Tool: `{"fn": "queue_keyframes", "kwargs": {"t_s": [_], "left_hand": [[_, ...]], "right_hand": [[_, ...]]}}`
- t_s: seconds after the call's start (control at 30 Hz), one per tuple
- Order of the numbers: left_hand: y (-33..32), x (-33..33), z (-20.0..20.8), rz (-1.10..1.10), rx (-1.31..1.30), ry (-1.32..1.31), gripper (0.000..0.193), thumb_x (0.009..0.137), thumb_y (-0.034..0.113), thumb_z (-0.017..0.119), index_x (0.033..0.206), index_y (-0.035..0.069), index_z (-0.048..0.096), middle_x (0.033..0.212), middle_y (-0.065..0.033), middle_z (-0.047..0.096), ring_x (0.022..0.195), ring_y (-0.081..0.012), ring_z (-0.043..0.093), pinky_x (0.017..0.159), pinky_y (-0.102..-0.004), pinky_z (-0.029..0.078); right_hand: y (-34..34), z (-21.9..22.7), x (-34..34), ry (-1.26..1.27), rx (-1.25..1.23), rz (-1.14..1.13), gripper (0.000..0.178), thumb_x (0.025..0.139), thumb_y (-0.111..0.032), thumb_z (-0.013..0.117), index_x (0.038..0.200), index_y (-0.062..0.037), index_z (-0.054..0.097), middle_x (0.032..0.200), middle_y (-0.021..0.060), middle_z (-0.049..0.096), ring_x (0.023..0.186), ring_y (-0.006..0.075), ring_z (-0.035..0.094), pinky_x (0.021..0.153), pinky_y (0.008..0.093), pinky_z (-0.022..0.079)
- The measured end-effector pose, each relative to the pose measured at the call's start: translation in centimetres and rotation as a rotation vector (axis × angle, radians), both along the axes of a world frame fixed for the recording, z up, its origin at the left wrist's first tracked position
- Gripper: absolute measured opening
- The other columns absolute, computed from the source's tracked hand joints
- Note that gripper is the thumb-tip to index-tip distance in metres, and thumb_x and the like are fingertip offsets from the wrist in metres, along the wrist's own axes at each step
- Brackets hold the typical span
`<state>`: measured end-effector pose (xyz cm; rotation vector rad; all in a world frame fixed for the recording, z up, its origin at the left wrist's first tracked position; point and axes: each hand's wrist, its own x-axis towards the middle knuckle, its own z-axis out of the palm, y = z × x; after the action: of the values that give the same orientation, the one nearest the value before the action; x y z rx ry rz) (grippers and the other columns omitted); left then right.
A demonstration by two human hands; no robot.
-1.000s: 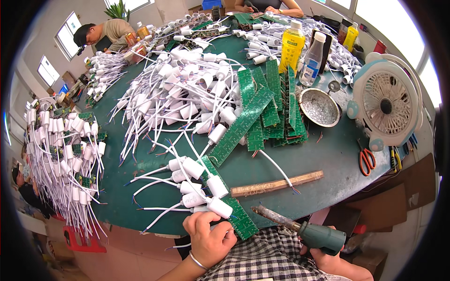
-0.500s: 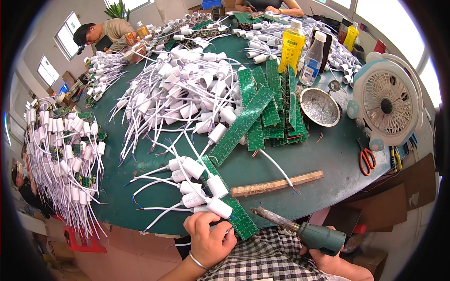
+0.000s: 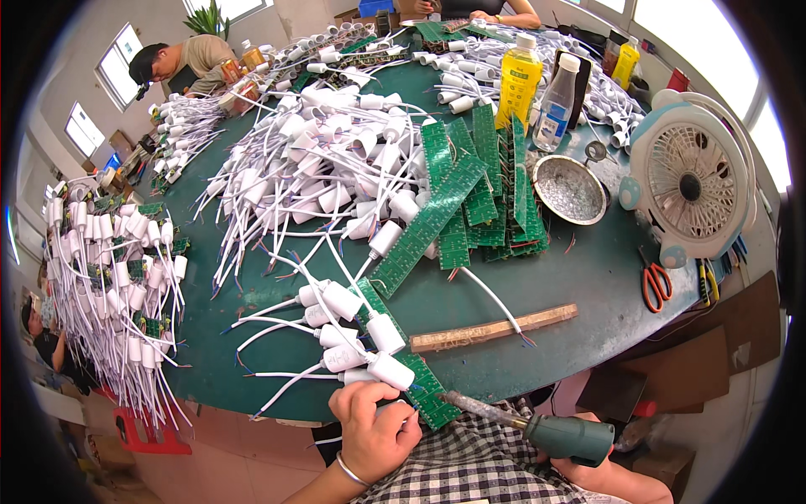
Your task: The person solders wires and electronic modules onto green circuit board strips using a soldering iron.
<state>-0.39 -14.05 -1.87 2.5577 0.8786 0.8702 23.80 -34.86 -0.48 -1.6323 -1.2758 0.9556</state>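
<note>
My left hand (image 3: 375, 430) is closed in a pinch at the near end of a green circuit board strip (image 3: 426, 393). Between its fingers shows part of a white corded piece, with a bit of blue wire at the board's edge; the rest is hidden. Several white cylindrical lamp holders (image 3: 391, 370) with white cords lie along that strip's left side. In my right hand (image 3: 583, 472) is a soldering iron (image 3: 571, 438) with a dark green body. Its long, crusted tip points left, close to the strip's near right edge.
White corded holders (image 3: 311, 160) are heaped mid-table, beside stacked green boards (image 3: 483, 185). A wooden stick (image 3: 495, 328), metal bowl (image 3: 571, 190), orange-handled scissors (image 3: 655, 286), bottles (image 3: 556, 105) and fan (image 3: 688, 181) are to the right. Two people work across the table.
The soldering iron has moved slightly left and down, its tip now closer to the strip's near end. My left hand keeps its pinch in nearly the same place.
</note>
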Motion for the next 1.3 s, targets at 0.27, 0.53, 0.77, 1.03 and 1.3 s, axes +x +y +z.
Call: {"fn": "queue_keyframes", "kwargs": {"t_s": [0.27, 0.53, 0.77, 1.03, 1.3], "left_hand": [[-0.1, 0.6, 0.4, 0.020, -0.013, 0.046, 0.024, 0.062, 0.008, 0.074, 0.076, 0.015, 0.056, 0.107, -0.0040, 0.051, 0.106, -0.0317, 0.045, 0.088, -0.0445, 0.030], [0.0, 0.6, 1.0, 0.009, -0.031, 0.072, 0.022, 0.060, 0.007, 0.073, 0.073, 0.014, 0.056, 0.107, -0.0030, 0.050, 0.107, -0.0312, 0.044, 0.087, -0.0449, 0.030], [0.1, 0.8, 1.6, 0.009, -0.040, 0.134, 0.019, 0.061, 0.008, 0.072, 0.074, 0.013, 0.058, 0.107, -0.0019, 0.050, 0.108, -0.0294, 0.045, 0.086, -0.0458, 0.029], [0.3, 1.0, 2.3, 0.003, 0.000, 0.161, 0.020, 0.060, 0.008, 0.072, 0.072, 0.015, 0.058, 0.104, -0.0037, 0.050, 0.104, -0.0308, 0.045, 0.088, -0.0453, 0.028], [-0.2, 1.1, 1.7, 0.014, 0.019, 0.196, 0.020, 0.060, 0.009, 0.073, 0.072, 0.015, 0.059, 0.105, -0.0036, 0.050, 0.105, -0.0309, 0.045, 0.088, -0.0455, 0.028]], "right_hand": [[0.8, 0.9, -0.1, 0.001, -0.030, 0.003, 0.023, 0.077, -0.010, 0.069, 0.099, -0.0053, 0.071, 0.092, 0.0045, 0.072, 0.078, 0.0199, 0.067, 0.079, 0.0323, 0.046], [1.5, 0.6, -0.2, -0.201, 0.055, 0.059, 0.026, 0.072, -0.011, 0.071, 0.098, -0.0078, 0.072, 0.092, 0.0055, 0.070, 0.083, 0.0247, 0.063, 0.077, 0.0360, 0.046], [2.0, 0.8, -0.2, -0.228, 0.060, 0.088, 0.027, 0.071, -0.011, 0.071, 0.098, -0.0084, 0.073, 0.090, 0.0064, 0.070, 0.079, 0.0250, 0.063, 0.074, 0.0355, 0.047], [1.0, 1.5, -0.5, 0.277, -0.046, -0.276, 0.028, 0.087, -0.016, 0.061, 0.108, 0.0021, 0.060, 0.096, 0.0104, 0.067, 0.068, 0.0173, 0.066, 0.062, 0.0286, 0.051], [0.1, -1.5, -0.9, 0.382, 0.164, -0.347, 0.039, 0.090, -0.021, 0.065, 0.115, 0.0052, 0.052, 0.097, 0.0128, 0.066, 0.067, 0.0176, 0.067, 0.064, 0.0304, 0.054]]}}
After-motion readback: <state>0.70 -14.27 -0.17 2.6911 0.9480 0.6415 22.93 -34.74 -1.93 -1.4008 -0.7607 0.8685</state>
